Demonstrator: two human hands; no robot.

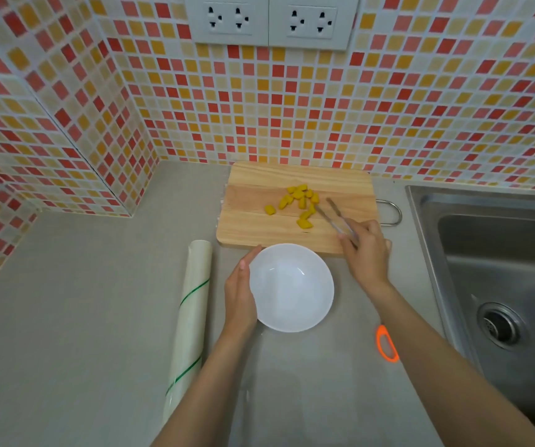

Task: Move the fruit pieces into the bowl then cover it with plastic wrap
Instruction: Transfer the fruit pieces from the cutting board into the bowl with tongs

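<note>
- Right hand (pixel 364 250) grips a pair of metal tongs (pixel 335 217), arms apart, tips reaching into the yellow fruit pieces (pixel 300 201); no piece looks pinched yet.
- Fruit pieces all sit on the wooden cutting board (pixel 253 227) — one cluster near the board's middle, one piece strayed to the left, a couple nearer the tongs.
- Left hand (pixel 240 295) lies flat-curved against the left outer wall of the white bowl (pixel 292 288), steadying it; fingers wrap the rim side, not clenched.
- Bowl is empty, just in front of the board's near edge, so the task looks barely begun.
- To do the step well: likely close the tongs on one piece at a time, squeeze lightly since the fruit looks soft, lift clear of the board edge, release over the bowl centre; keep the left hand bracing the bowl.
- Risk: a slippery piece could drop on the counter between board and bowl.
- Plastic wrap roll (pixel 190 321) lies on the counter left of the bowl, untouched — needed later.
- Grey countertop (pixel 82 301), matte; an orange-handled tool (pixel 387 343) lies near the right forearm, blade not visible.
- Steel sink (pixel 501 253) at right; mosaic tile wall with two outlet plates (pixel 271 21) behind.
</note>
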